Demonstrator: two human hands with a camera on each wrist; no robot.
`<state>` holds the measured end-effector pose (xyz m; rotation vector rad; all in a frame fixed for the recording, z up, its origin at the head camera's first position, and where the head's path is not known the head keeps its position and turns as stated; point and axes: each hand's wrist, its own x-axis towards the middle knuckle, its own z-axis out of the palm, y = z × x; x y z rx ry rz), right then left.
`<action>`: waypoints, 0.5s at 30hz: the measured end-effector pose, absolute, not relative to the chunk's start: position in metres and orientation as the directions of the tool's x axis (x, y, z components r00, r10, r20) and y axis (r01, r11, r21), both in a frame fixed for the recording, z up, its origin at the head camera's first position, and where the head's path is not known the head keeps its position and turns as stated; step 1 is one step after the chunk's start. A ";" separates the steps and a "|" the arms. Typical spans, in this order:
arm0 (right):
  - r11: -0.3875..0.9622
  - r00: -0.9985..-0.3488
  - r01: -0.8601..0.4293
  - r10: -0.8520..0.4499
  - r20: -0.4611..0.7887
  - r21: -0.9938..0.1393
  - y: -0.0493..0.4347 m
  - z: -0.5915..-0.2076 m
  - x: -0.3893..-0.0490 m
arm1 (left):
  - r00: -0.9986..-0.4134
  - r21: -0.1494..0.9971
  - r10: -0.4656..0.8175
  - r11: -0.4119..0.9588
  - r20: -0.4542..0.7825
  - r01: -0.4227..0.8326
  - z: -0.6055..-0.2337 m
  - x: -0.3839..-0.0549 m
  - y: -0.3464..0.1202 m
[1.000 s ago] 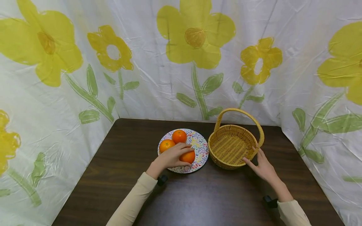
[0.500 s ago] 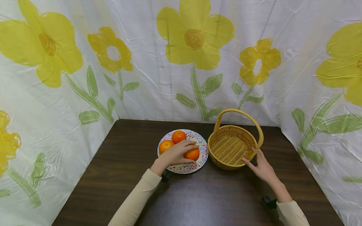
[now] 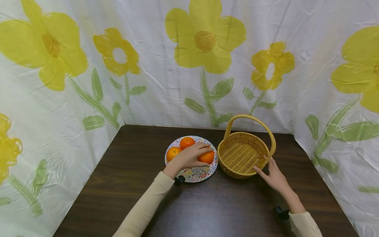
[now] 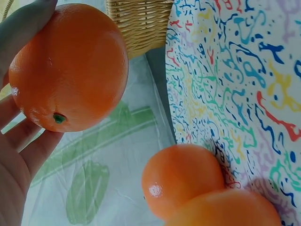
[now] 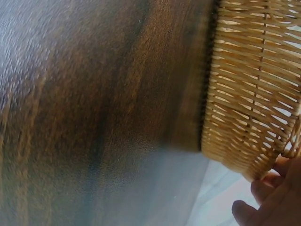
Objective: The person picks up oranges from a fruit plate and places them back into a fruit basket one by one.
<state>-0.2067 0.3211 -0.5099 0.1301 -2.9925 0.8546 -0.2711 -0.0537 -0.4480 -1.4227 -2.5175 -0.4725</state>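
Note:
My left hand [image 3: 190, 155] grips an orange [image 3: 206, 157] above the right part of a round patterned plate [image 3: 192, 175]. In the left wrist view that orange [image 4: 70, 68] shows its green stem end, with the thumb on one side and fingers on the other. Two more oranges, one at the back [image 3: 187, 142] and one at the left [image 3: 173, 153], lie on the plate. My right hand [image 3: 276, 177] holds the right side of a wicker basket [image 3: 241, 154], near the foot of its handle. The right wrist view shows fingers [image 5: 263, 190] against the woven wall; their tips are partly hidden.
The basket stands just right of the plate on a dark wooden table [image 3: 225, 207]. Its arched handle [image 3: 251, 117] rises above the bowl. A white curtain [image 3: 160, 98] with yellow flowers hangs behind the table and along both sides.
My left hand has moved right and slightly away with the orange, toward the basket. My right hand and the basket stay almost in place.

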 end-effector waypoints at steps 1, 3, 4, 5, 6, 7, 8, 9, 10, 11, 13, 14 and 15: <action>0.846 -0.996 -0.087 -0.072 0.049 -0.525 0.321 -0.510 -0.206 | -0.514 0.173 0.790 0.485 0.334 0.857 -0.448 -0.272 -0.053; 0.846 -0.996 -0.087 -0.071 0.049 -0.527 0.321 -0.511 -0.206 | -0.518 0.178 0.789 0.487 0.331 0.855 -0.449 -0.274 -0.050; 0.846 -0.996 -0.086 -0.070 0.050 -0.527 0.321 -0.511 -0.206 | -0.520 0.179 0.788 0.489 0.330 0.854 -0.449 -0.276 -0.049; 0.845 -0.996 -0.086 -0.070 0.050 -0.528 0.321 -0.511 -0.206 | -0.523 0.180 0.787 0.492 0.327 0.852 -0.449 -0.277 -0.048; 0.843 -0.996 -0.084 -0.068 0.051 -0.531 0.321 -0.511 -0.206 | -0.526 0.186 0.786 0.492 0.324 0.850 -0.449 -0.277 -0.047; 0.843 -0.996 -0.084 -0.068 0.050 -0.531 0.321 -0.510 -0.206 | -0.530 0.189 0.785 0.495 0.322 0.848 -0.449 -0.277 -0.045; 0.842 -0.996 -0.084 -0.068 0.049 -0.533 0.321 -0.510 -0.206 | -0.532 0.190 0.784 0.497 0.321 0.847 -0.448 -0.278 -0.044; 0.842 -0.996 -0.084 -0.068 0.048 -0.532 0.321 -0.510 -0.206 | -0.534 0.189 0.783 0.500 0.320 0.845 -0.448 -0.278 -0.043; 0.842 -0.997 -0.082 -0.067 0.048 -0.533 0.321 -0.510 -0.206 | -0.534 0.187 0.782 0.501 0.321 0.845 -0.447 -0.278 -0.041; 0.843 -0.997 -0.083 -0.068 0.047 -0.532 0.321 -0.510 -0.207 | -0.534 0.184 0.781 0.502 0.323 0.845 -0.447 -0.279 -0.040; 0.844 -0.997 -0.081 -0.068 0.044 -0.530 0.321 -0.510 -0.207 | -0.532 0.175 0.781 0.503 0.327 0.846 -0.447 -0.280 -0.037; 0.844 -0.997 -0.081 -0.066 0.047 -0.530 0.321 -0.510 -0.207 | -0.531 0.176 0.781 0.502 0.328 0.847 -0.447 -0.281 -0.036; 0.844 -0.997 -0.082 -0.067 0.047 -0.529 0.321 -0.510 -0.207 | -0.533 0.180 0.779 0.503 0.330 0.846 -0.446 -0.281 -0.035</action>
